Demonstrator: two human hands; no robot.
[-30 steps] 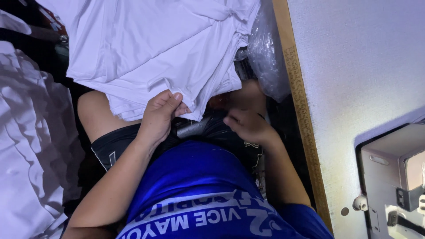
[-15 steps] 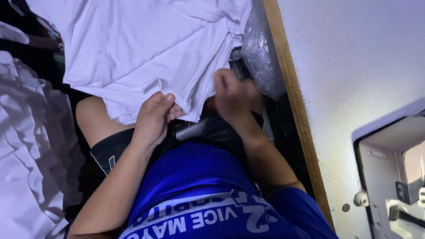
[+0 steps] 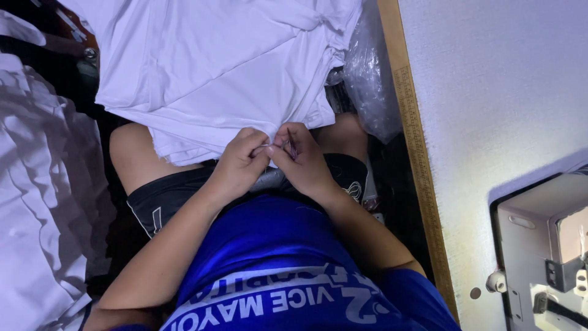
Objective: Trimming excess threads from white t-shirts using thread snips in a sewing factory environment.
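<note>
Pinching the lower hem of the white garment [image 3: 214, 73], the left hand [image 3: 242, 162] and right hand [image 3: 300, 159] met fingertip to fingertip over the lap. The cloth spread away from both hands, up and outward; its edge lay directly at the fingertips, left hand marginally nearer. The right hand gripped a thin dark tool [image 3: 291, 142], long axis roughly upright; its kind was unclear. A wooden table edge [image 3: 416, 159] ran beside the right hand.
</note>
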